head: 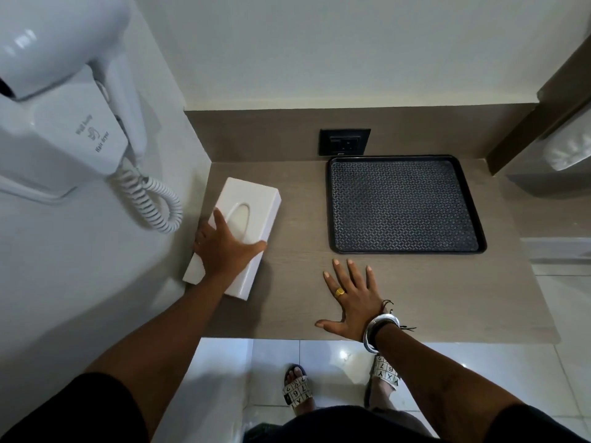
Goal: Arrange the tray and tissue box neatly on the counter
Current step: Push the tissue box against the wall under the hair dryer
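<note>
A white tissue box (252, 201) with an oval slot lies at an angle on the left side of the grey-brown counter (431, 292), close to the left wall. My left hand (224, 246) rests on top of its near half, thumb on the right edge and fingers spread over the left edge. A black rectangular tray (473, 199) with a patterned mat lies flat at the back right, against the back wall. My right hand (351, 297) lies flat on the counter just in front of the tray, fingers apart, holding nothing.
A white wall-mounted hair dryer (64, 100) with a coiled cord (156, 203) hangs on the left wall beside the box. A black power socket (344, 142) sits in the back wall above the tray. The counter's front edge runs just behind my right wrist; below it are white floor tiles and my sandalled feet.
</note>
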Tool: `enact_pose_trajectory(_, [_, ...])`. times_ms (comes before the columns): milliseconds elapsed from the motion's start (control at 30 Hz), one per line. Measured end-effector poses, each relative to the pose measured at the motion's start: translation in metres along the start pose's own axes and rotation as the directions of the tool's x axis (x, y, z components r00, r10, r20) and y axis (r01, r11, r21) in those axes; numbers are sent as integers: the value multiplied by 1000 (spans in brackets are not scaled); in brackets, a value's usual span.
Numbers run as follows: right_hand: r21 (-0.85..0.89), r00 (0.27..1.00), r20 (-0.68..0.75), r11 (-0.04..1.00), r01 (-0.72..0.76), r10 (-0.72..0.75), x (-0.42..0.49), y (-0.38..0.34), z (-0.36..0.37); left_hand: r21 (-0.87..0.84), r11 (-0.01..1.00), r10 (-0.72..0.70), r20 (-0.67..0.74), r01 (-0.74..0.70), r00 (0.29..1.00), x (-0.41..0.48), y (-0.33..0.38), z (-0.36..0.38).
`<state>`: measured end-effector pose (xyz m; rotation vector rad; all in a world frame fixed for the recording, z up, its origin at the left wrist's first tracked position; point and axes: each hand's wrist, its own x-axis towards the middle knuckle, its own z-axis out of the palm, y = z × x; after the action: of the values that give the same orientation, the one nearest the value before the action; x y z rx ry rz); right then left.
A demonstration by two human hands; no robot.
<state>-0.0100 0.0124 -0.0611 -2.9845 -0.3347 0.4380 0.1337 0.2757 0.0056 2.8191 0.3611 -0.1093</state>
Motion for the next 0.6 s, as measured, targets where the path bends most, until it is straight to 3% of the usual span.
enact_pose_trajectory(200, [8, 1000, -20, 1000, -1, 2, 0, 1, 2, -85, 975, -205, -13, 204, 979, 28, 11, 11])
enact_pose_trajectory(600, [24, 999, -35, 1000, 6, -5, 3, 4, 8, -71, 971, -232, -60, 228, 971, 74, 15, 12])
